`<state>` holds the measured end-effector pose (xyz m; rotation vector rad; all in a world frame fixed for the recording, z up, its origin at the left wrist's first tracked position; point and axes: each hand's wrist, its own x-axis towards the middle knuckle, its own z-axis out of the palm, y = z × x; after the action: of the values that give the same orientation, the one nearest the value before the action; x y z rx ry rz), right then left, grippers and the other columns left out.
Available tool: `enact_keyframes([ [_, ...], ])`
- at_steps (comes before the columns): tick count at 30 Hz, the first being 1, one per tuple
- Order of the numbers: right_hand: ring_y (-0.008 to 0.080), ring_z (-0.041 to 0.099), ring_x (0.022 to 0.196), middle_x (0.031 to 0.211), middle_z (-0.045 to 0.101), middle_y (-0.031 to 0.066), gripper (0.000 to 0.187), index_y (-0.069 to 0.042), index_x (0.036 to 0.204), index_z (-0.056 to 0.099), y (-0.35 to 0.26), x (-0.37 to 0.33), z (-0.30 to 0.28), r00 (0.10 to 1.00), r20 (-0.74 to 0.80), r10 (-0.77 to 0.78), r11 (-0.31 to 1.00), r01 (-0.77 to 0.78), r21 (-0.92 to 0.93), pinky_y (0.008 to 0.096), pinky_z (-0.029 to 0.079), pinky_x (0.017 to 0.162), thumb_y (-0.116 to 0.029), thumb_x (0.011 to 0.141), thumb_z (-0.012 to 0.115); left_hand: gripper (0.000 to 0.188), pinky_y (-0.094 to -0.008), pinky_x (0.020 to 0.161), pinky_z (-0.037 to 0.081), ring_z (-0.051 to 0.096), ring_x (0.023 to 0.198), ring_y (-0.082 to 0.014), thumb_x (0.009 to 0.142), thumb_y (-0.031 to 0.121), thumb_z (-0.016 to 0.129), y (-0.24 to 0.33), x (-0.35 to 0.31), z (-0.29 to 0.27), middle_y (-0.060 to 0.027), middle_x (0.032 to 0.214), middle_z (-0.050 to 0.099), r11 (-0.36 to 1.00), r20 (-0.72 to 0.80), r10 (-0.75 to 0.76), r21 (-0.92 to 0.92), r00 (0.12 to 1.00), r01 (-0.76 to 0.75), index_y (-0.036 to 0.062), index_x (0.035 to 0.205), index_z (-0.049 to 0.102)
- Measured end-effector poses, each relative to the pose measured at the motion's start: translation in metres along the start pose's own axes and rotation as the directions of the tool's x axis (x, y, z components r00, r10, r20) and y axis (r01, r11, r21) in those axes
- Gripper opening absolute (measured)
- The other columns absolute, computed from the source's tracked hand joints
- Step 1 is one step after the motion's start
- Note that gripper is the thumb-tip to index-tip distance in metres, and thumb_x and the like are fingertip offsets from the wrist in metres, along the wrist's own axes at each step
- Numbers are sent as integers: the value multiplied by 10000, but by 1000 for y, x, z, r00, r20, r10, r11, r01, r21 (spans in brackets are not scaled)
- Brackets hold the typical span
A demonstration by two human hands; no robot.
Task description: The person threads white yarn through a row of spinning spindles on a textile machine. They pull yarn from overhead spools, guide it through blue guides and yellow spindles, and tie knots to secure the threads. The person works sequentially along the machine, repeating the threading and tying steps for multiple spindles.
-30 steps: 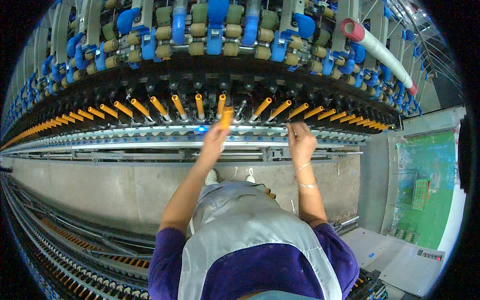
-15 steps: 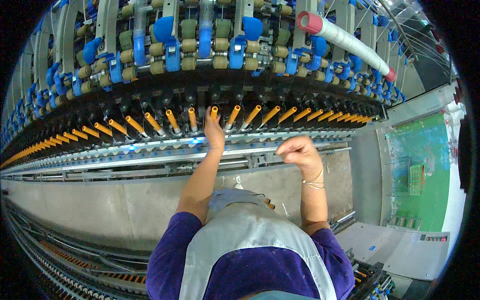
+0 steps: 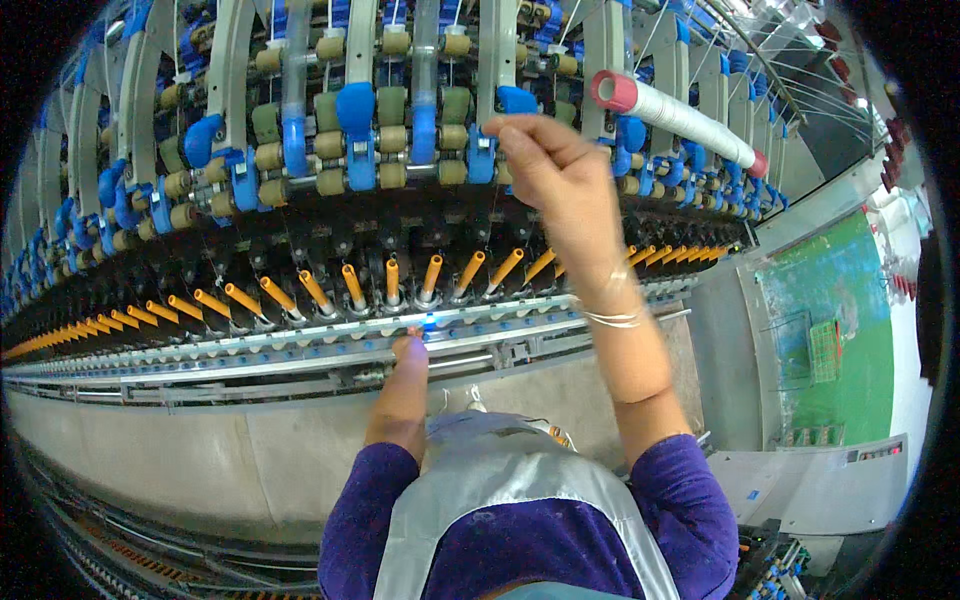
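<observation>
My right hand [image 3: 555, 165] is raised in front of the upper row of rollers [image 3: 390, 105], its fingertips pinched together beside a blue clip [image 3: 515, 100]. I can make out no thread between the fingers. A thin bracelet sits on that wrist. My left hand [image 3: 408, 350] is low, resting against the metal rail [image 3: 300, 345] next to a small blue light, just under the row of orange spindles [image 3: 390, 280]. Its fingers are hidden from me.
A long spinning machine curves off to the left, with grey arms, blue clips and olive rollers above. A white bobbin with red ends [image 3: 680, 115] lies on top at the right. A green floor [image 3: 840, 320] and a grey cabinet [image 3: 830, 485] are on the right.
My right hand rose from the spindle row up to the rollers. My left hand dropped from an orange spindle to the rail below. The view tilted upward.
</observation>
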<state>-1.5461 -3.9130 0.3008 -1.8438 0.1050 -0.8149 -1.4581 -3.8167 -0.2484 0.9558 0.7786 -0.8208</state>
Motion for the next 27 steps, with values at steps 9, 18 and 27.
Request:
enact_keyframes([
  [9,329,655,735,761,644,148,114,-89,744,670,122,-128,43,760,474,445,528,205,-824,453,528,636,-173,770,598,370,-326,757,508,630,975,-191,917,257,618,41,-226,1,-108,1049,648,765,505,-154,605,849,-221,67,1217,517],
  [18,251,588,926,919,617,55,56,-108,731,700,-15,88,36,798,565,-211,-139,547,-825,357,474,737,-126,720,649,306,-238,520,442,586,619,-126,950,222,533,186,-332,166,-80,744,621,780,722,301,189,622,-597,-3,1158,537],
  [27,241,584,973,942,644,67,106,-81,761,729,-15,87,39,829,537,-154,-153,517,-842,371,438,814,-111,703,646,393,-353,870,495,588,1064,-259,934,254,587,85,-175,-30,-123,1159,610,914,323,-75,400,943,-64,17,1245,545],
])
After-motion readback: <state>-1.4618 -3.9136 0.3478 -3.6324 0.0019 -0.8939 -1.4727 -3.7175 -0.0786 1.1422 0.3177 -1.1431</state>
